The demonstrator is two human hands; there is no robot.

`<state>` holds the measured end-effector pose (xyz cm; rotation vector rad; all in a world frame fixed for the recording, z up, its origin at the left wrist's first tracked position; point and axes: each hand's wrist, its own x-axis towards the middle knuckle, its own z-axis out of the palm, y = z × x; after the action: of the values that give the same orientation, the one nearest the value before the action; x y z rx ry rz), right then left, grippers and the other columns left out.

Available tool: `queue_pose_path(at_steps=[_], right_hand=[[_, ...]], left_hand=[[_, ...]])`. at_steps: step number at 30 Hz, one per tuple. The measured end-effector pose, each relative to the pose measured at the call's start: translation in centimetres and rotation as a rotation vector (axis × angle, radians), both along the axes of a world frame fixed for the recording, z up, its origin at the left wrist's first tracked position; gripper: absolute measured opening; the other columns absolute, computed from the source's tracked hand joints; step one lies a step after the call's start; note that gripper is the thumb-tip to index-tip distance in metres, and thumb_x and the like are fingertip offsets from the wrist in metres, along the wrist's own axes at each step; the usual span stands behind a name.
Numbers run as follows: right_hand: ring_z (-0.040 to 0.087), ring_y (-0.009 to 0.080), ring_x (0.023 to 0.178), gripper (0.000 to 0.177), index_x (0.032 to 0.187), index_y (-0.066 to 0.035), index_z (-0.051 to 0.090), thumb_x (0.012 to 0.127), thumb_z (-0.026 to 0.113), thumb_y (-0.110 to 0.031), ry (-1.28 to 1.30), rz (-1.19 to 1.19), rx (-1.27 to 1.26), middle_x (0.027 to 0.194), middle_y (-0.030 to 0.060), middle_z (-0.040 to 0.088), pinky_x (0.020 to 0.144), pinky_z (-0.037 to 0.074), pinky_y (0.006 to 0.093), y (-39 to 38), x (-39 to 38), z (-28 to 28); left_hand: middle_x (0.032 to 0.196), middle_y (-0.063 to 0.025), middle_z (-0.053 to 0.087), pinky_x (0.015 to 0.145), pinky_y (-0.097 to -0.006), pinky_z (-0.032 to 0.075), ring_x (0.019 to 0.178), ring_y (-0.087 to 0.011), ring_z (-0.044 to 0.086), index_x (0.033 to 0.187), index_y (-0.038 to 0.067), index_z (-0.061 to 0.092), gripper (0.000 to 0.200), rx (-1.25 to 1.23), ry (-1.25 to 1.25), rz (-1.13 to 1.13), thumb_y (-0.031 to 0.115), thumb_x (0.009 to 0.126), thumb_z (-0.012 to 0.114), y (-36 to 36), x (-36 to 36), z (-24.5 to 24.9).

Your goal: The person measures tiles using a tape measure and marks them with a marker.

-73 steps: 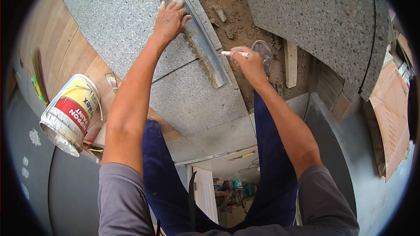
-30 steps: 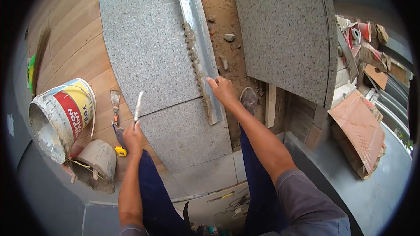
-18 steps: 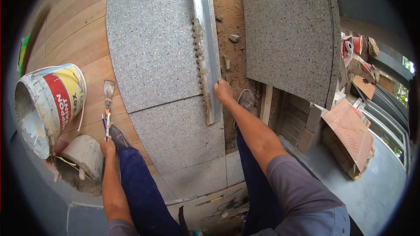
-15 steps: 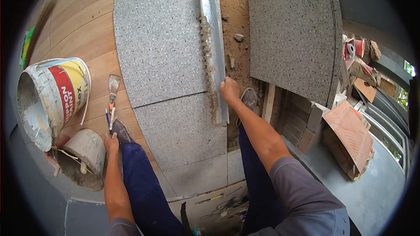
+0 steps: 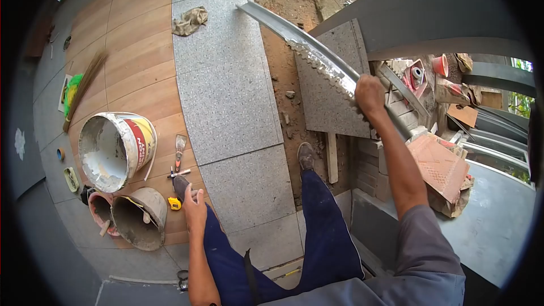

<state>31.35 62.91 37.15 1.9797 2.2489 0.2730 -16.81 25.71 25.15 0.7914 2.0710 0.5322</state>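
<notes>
My right hand is closed around a long metal straightedge, near its lower right end. Grey mortar clings along one edge of the bar, which slants above a speckled tile leaning at the right. Its far end reaches over the laid speckled tiles. My left hand hangs over my left shoe and trouser leg, fingers slightly apart, with nothing visible in it. Close to it lie a yellow tape measure, a scraper and pens on the wood-look floor.
A paint bucket and a mortar-stained bucket stand at the left, with a broom beyond. A rag lies on the far tiles. Bare soil runs along the tile edge. Stacked terracotta tiles sit at the right.
My right hand has lifted the straightedge off the tiles and swung it to the right, so it now slants. My left hand has moved away from the pens. The view has shifted.
</notes>
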Motion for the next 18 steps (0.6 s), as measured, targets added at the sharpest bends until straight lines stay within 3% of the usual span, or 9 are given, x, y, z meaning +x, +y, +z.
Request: queue_pose_path(at_steps=[3,8,11,13,14,15,16,18], right_hand=[[0.069,0.0367,0.087,0.018,0.08,0.0,0.068,0.086,0.052,-0.007,-0.144,0.245,0.025,0.085,0.021,0.071,0.078,0.057,0.0459,7.8,1.5,7.6],[0.069,0.0354,0.087,0.016,0.083,-0.002,0.07,0.083,0.055,-0.008,-0.277,0.477,-0.001,0.089,0.0211,0.071,0.078,0.057,0.0456,17.4,0.7,18.9],[0.07,0.0352,0.081,0.015,0.085,-0.002,0.071,0.08,0.058,-0.007,-0.395,0.532,-0.008,0.089,0.0213,0.07,0.078,0.057,0.0444,22.9,-0.2,22.5],[0.07,0.0355,0.076,0.013,0.09,0.001,0.068,0.086,0.058,-0.007,-0.434,0.666,-0.016,0.086,0.0209,0.07,0.077,0.058,0.0447,27.4,0.5,22.7],[0.065,0.0314,0.095,0.016,0.08,-0.002,0.063,0.09,0.052,-0.008,-0.358,0.768,0.017,0.084,0.0153,0.065,0.089,0.053,0.0426,26.5,-1.7,24.8],[0.065,0.0324,0.092,0.012,0.085,-0.001,0.063,0.092,0.055,-0.006,-0.461,0.812,0.002,0.087,0.0162,0.065,0.084,0.054,0.0423,28.8,-1.0,24.3],[0.065,0.0254,0.062,0.013,0.069,-0.007,0.07,0.077,0.069,-0.018,-0.69,0.688,-0.128,0.069,0.0091,0.069,0.061,0.054,0.0384,29.2,-2.6,25.3],[0.068,0.029,0.076,0.007,0.064,-0.012,0.072,0.064,0.069,-0.018,-0.647,0.592,-0.101,0.076,0.0086,0.072,0.07,0.055,0.0425,31.1,-2.9,24.9]], left_hand=[[0.105,-0.0228,0.073,0.085,-0.0419,0.055,0.096,-0.0351,0.071,0.137,-0.003,0.055,0.047,0.073,-0.025,-0.078,0.021,0.098,0.065,0.8,3.6,2.4],[0.104,-0.0239,0.073,0.084,-0.0431,0.055,0.095,-0.0356,0.072,0.138,-0.001,0.056,0.047,-0.058,-0.097,-0.165,0.02,0.097,0.065,-0.8,8.9,1.4],[0.102,-0.0254,0.072,0.084,-0.0435,0.055,0.095,-0.0356,0.072,0.138,0.0,0.056,0.046,-0.1,-0.165,-0.155,0.019,0.096,0.064,-1.6,9.9,0.5],[0.102,-0.0257,0.072,0.084,-0.044,0.054,0.095,-0.0362,0.071,0.137,-0.001,0.056,0.047,-0.129,-0.136,-0.199,0.02,0.096,0.064,-1.7,9.9,0.4],[0.101,-0.0259,0.072,0.084,-0.0443,0.054,0.095,-0.0365,0.071,0.137,-0.001,0.057,0.047,-0.154,-0.113,-0.208,0.02,0.096,0.064,-2.1,9.7,0.5],[0.101,-0.0257,0.072,0.084,-0.0447,0.054,0.095,-0.0373,0.071,0.137,-0.001,0.057,0.047,-0.127,-0.059,-0.211,0.021,0.096,0.064,-3.0,9.3,-0.1],[0.101,-0.0255,0.072,0.084,-0.045,0.054,0.095,-0.0382,0.071,0.137,0.0,0.057,0.047,-0.101,-0.01,-0.22,0.022,0.095,0.065,-3.9,9.4,-1.3],[0.101,-0.0254,0.072,0.084,-0.0457,0.054,0.096,-0.0398,0.071,0.136,0.0,0.057,0.048,-0.115,0.012,-0.206,0.023,0.095,0.065,-4.1,9.1,-1.5]])
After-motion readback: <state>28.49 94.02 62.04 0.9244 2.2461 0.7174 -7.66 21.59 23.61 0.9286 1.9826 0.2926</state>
